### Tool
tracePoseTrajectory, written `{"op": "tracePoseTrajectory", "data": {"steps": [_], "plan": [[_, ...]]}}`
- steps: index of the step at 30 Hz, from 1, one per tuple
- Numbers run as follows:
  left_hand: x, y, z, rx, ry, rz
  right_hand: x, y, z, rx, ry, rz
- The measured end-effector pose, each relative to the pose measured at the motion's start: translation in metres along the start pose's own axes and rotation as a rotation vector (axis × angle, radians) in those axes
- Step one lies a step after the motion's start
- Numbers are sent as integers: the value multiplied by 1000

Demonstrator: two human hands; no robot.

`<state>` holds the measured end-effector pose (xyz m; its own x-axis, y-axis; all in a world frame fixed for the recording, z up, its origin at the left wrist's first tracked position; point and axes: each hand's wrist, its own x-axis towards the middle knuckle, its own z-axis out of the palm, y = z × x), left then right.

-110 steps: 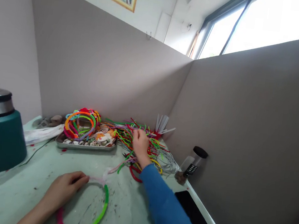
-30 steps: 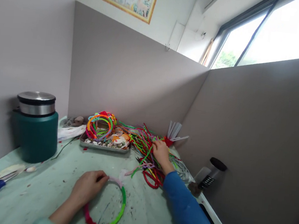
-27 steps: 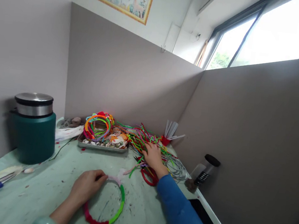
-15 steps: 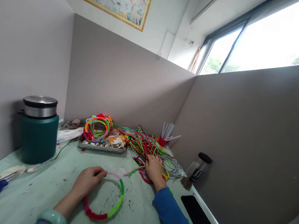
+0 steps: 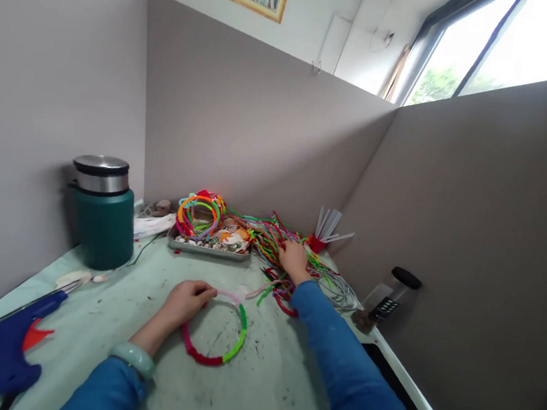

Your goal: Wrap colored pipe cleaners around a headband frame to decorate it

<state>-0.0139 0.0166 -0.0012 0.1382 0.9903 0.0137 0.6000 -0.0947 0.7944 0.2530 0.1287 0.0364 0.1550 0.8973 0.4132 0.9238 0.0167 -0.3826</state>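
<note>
My left hand (image 5: 189,301) pinches the upper left of a ring of fuzzy pipe cleaners (image 5: 244,333), which lies on the table. The ring is pink at the top, green on the right and red at the bottom. My right hand (image 5: 293,260) reaches into a tangled heap of coloured pipe cleaners (image 5: 268,232). Its fingers are curled together among the strands, and what they hold is hidden. Short pink and green pieces (image 5: 266,294) lie between the ring and the heap, beside a red loop (image 5: 284,305).
A metal tray (image 5: 209,250) holds finished rings (image 5: 199,213) and small shells or buttons. At left are a green flask (image 5: 105,229) and a blue glue gun (image 5: 16,340). White sticks stand in a red holder (image 5: 317,243); a clear jar (image 5: 385,303) stands right. Partitions enclose the table.
My right hand has moved forward, deeper into the heap. My left hand keeps its pinch on the ring. The camera has tilted down, showing more of the glue gun.
</note>
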Motion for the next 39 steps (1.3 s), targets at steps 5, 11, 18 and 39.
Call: {"op": "tracePoseTrajectory", "data": {"steps": [5,11,18,39], "plan": [[-1,-2,-2,-148,-46,-90,17,13,-3,237,20,91],[-3,1,-6,-386,-124,-123,31,30,-44,689,40,172],[-2,1,-8,-474,-166,-121,-14,3,-66,1175,-166,138],[5,-8,1,54,-176,163,-138,-97,21,1495,-414,209]]}}
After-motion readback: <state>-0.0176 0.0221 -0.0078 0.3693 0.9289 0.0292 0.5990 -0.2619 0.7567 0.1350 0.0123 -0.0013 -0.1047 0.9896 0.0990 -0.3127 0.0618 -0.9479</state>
